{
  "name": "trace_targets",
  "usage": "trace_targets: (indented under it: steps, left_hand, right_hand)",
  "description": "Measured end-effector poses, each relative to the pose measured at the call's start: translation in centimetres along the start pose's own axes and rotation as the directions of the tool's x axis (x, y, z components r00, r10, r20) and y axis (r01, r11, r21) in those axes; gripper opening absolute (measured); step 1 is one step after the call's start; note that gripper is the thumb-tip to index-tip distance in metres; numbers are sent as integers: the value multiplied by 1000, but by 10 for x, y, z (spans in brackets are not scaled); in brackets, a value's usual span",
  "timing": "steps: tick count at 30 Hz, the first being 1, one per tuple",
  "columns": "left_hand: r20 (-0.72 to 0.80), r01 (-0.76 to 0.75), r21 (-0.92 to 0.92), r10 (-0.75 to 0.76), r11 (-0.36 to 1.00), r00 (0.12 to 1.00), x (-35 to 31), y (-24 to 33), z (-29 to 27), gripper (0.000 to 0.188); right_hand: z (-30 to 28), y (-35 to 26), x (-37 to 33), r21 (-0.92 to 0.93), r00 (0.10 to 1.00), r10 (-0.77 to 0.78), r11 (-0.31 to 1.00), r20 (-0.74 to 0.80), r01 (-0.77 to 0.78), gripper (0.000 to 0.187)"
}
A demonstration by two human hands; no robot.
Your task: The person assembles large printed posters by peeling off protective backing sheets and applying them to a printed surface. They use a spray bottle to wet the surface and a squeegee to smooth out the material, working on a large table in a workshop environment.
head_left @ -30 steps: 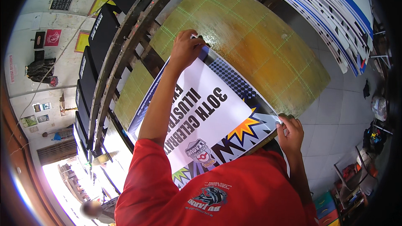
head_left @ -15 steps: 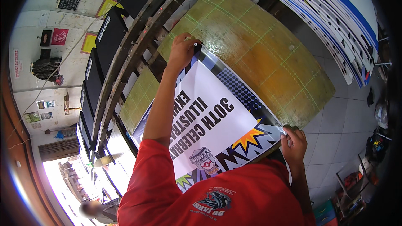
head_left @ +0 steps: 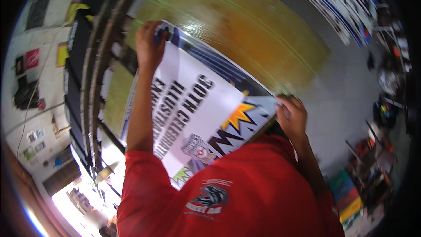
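Note:
A large printed poster sheet (head_left: 215,94), white with bold black lettering and a colourful starburst border, lies over a yellowish-green work board (head_left: 280,35) marked with green grid lines. My left hand (head_left: 150,46) pinches its far left corner, with the fingers curled over the edge. At the near right corner my right hand (head_left: 293,114) grips the sheet between thumb and fingers. The edge between both hands runs fairly straight. My red shirt and left forearm cover part of the print. Motion blurs the picture somewhat.
Dark metal rails (head_left: 97,61) run along the left, with black panels (head_left: 78,48) beyond them. A stack of printed boards (head_left: 337,2) stands at upper right. Stools and clutter (head_left: 372,153) line the right side. Part of a blurred person (head_left: 103,228) shows at lower left.
The whole view has turned and shifted, so the board, poster and hands appear farther left and higher. Both hands keep hold of the same corners.

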State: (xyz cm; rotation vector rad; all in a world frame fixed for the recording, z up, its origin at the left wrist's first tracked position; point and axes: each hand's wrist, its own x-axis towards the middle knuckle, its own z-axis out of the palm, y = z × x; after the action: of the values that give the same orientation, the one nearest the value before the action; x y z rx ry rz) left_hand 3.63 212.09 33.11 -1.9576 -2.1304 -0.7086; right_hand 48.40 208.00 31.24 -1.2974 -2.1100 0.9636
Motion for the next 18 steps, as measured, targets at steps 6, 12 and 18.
trace_targets:
  steps: [6,12,18]
  left_hand:
    - [362,-169,-380,314,910,878,-77,170,-6,56]
    - [510,-220,-388,407,895,758,-116,254,0,53]
    - [505,-236,-358,400,903,765,-115,260,3,54]
  right_hand:
    - [11,9,-18,231,942,306,935,-139,-269,21]
    - [14,5,-12,241,904,418,890,-90,-388,17]
    - [7,-4,-8,121,916,388,919,-99,-376,15]
